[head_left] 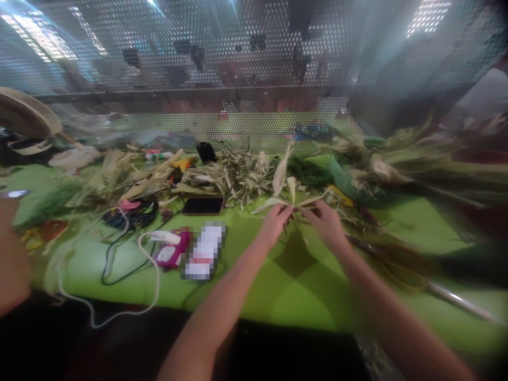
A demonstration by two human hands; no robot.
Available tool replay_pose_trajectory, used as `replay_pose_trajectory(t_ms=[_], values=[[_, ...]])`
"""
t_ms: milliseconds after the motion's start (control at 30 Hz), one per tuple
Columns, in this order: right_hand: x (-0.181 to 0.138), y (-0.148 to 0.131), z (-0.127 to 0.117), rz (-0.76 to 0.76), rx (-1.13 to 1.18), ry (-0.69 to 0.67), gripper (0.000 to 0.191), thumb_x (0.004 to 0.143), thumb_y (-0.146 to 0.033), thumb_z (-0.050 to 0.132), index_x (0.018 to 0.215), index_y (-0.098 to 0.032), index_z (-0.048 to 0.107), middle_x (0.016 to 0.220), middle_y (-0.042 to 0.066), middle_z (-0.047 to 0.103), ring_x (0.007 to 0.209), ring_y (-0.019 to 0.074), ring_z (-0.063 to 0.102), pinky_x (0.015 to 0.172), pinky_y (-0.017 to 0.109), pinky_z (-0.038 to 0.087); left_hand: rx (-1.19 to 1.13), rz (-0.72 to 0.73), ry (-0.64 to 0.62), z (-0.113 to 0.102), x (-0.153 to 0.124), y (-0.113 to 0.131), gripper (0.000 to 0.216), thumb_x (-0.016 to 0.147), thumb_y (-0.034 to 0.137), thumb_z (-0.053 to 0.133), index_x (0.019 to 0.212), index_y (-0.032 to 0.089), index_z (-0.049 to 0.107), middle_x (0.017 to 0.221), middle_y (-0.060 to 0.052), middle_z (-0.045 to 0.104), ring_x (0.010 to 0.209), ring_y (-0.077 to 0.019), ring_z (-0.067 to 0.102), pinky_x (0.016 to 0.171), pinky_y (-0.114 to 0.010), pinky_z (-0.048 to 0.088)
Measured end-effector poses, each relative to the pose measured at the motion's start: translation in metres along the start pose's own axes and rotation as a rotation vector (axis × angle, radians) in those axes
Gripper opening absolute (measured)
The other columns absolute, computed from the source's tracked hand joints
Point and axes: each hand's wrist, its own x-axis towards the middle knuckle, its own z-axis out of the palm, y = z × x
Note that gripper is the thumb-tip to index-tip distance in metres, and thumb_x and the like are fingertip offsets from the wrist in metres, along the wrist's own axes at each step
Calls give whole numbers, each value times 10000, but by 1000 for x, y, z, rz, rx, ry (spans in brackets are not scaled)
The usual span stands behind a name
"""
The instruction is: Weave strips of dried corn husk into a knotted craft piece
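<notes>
Both my hands meet over the green table (pixel 293 286) at its middle. My left hand (pixel 275 223) pinches the base of a small bundle of pale dried leaves (pixel 282 182) that fan upward and outward. My right hand (pixel 327 224) has its fingers closed on the same bundle from the right side. The leaves stand just in front of a long heap of dried husks and green stems (pixel 234 177). The picture is blurred by motion.
A dark phone (pixel 202 206) lies left of my hands, near black and white cables (pixel 130 248) and a pink device (pixel 171 254). Scissors with long blades (pixel 428 283) lie at the right. A perforated metal screen (pixel 254 79) backs the table. Another person's arm (pixel 11 254) shows at far left.
</notes>
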Motion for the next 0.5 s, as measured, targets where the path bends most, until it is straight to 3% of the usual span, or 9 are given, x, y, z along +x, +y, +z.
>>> replay_pose_trajectory(t_ms=[167, 367, 500], values=[[4, -1, -1, 75, 207, 9, 344, 687, -511, 761, 813, -195, 708, 818, 59, 726, 714, 187, 636, 681, 330, 520, -117, -66, -85, 8, -5, -1, 359, 770, 475, 718, 866, 146, 613, 658, 36, 460, 552, -65, 366, 532, -234, 253], [2, -5, -2, 70, 162, 76, 335, 677, -510, 743, 736, -188, 673, 666, 24, 654, 612, 165, 576, 576, 296, 461, -97, -95, -98, 12, -10, 7, 375, 725, 466, 755, 858, 138, 631, 619, 50, 455, 518, -55, 344, 521, -236, 240], [3, -8, -5, 37, 92, 77, 353, 698, -531, 732, 692, -188, 647, 633, 24, 639, 602, 168, 572, 557, 290, 458, -99, -104, -153, 11, -8, 5, 383, 723, 448, 765, 885, 116, 666, 683, 10, 550, 563, -60, 411, 541, -230, 277]])
